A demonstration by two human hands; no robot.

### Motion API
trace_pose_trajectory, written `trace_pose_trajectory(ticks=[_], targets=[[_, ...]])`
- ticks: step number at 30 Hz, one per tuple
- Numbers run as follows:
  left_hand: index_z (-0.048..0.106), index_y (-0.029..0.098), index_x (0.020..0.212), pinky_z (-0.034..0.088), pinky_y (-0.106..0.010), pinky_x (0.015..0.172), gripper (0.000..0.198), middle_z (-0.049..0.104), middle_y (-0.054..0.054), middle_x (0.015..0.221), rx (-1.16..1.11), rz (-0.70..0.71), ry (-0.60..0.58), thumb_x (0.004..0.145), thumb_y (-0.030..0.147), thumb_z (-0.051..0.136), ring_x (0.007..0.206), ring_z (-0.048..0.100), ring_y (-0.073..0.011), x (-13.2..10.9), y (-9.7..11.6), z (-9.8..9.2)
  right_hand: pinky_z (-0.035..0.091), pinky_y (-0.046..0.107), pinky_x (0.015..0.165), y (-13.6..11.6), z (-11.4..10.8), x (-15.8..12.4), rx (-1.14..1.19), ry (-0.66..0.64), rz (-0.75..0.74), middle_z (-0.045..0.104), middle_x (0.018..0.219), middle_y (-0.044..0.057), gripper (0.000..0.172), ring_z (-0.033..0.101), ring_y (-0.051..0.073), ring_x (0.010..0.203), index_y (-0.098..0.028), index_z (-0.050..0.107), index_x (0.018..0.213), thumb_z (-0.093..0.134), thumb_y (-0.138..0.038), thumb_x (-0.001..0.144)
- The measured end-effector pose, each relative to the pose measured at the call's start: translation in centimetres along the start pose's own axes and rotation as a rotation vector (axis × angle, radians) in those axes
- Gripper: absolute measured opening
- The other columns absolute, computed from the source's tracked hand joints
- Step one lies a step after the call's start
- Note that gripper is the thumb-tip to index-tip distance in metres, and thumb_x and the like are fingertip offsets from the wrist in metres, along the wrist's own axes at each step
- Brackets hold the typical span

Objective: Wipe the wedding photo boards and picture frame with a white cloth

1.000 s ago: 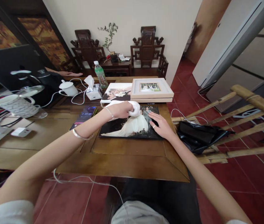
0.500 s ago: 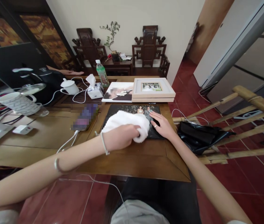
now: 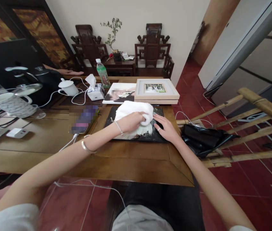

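Observation:
My left hand (image 3: 133,122) is closed on a bunched white towel (image 3: 133,109), which rests on a dark photo panel (image 3: 160,136). The towel covers the panel's upper middle; part of a pale dress in the picture shows below it. My right hand (image 3: 164,127) lies on the panel's right side with its fingers stretched out, a ring on one of them. Its fingertips are close to the towel's right edge; I cannot tell whether they touch it.
Behind the panel lie a white-edged photo print (image 3: 118,93) and stacked pale wooden frames (image 3: 157,91). To the left are a phone (image 3: 84,120) on a cable, a tissue box (image 3: 95,92), a green-labelled bottle (image 3: 103,73), a lidded cup (image 3: 68,87) and a patterned mug (image 3: 13,105). A bamboo chair (image 3: 258,99) stands right.
My left hand has pushed the towel away from me, up the panel. The lower part of the picture is now uncovered, its upper part covered. My right hand stays in place.

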State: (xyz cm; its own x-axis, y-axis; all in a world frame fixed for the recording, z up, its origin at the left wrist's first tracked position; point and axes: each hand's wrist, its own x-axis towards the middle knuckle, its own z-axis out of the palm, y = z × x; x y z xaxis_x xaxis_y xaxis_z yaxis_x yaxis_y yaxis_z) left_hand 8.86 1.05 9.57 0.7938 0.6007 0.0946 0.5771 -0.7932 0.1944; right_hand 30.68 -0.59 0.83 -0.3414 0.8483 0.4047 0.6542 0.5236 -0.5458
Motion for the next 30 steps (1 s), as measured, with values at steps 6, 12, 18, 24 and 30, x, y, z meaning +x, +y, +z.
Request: trace_pose_trajectory(ticks=[6,12,18,24,30], targets=[[0.066,0.013,0.089,0.042,-0.042,0.106,0.028,0.046,-0.013,0.146,0.116,0.008,-0.185,0.076,-0.003,0.048,0.132,0.045,-0.0303,-5.4,6.0,0.9,0.032,0.054,0.112,0.1,0.1,0.1,0.013,0.001,0.009,0.056,0.138,0.010,0.042,0.046,0.026,0.133,-0.023,0.060,0.130,0.049,-0.026,0.089],[0.067,0.016,0.086,0.044,-0.042,0.104,0.016,0.046,-0.011,0.144,0.095,0.086,-0.190,0.076,0.007,0.058,0.133,0.043,-0.0324,-8.4,10.3,0.9,0.031,0.053,0.113,0.0,0.1,0.1,0.019,-0.003,0.034,0.056,0.138,0.010,0.041,0.046,0.026,0.134,-0.020,0.061,0.128,0.049,-0.029,0.090],[0.068,0.011,0.092,0.050,-0.037,0.096,0.030,0.056,-0.016,0.133,0.057,-0.034,-0.205,0.078,-0.002,0.045,0.114,0.060,-0.0276,-5.2,7.4,-0.4,0.032,0.053,0.113,0.1,0.0,0.1,0.019,-0.003,0.015,0.056,0.138,0.010,0.041,0.046,0.025,0.133,-0.022,0.061,0.129,0.049,-0.027,0.090],[0.068,0.009,0.087,0.049,-0.032,0.090,0.032,0.067,-0.013,0.105,0.031,-0.059,-0.102,0.074,-0.004,0.041,0.096,0.064,-0.0218,0.0,1.1,-0.7,0.032,0.055,0.112,0.3,0.2,0.0,0.025,0.010,0.002,0.057,0.137,0.011,0.041,0.047,0.026,0.133,-0.022,0.060,0.129,0.048,-0.030,0.090],[0.066,0.010,0.081,0.048,-0.032,0.090,0.027,0.067,-0.013,0.097,0.099,-0.072,-0.080,0.074,-0.001,0.042,0.095,0.062,-0.0218,1.8,-2.0,-0.7,0.033,0.056,0.112,0.3,0.1,0.0,0.024,0.010,0.004,0.057,0.138,0.010,0.041,0.047,0.026,0.133,-0.022,0.060,0.130,0.048,-0.030,0.091]])
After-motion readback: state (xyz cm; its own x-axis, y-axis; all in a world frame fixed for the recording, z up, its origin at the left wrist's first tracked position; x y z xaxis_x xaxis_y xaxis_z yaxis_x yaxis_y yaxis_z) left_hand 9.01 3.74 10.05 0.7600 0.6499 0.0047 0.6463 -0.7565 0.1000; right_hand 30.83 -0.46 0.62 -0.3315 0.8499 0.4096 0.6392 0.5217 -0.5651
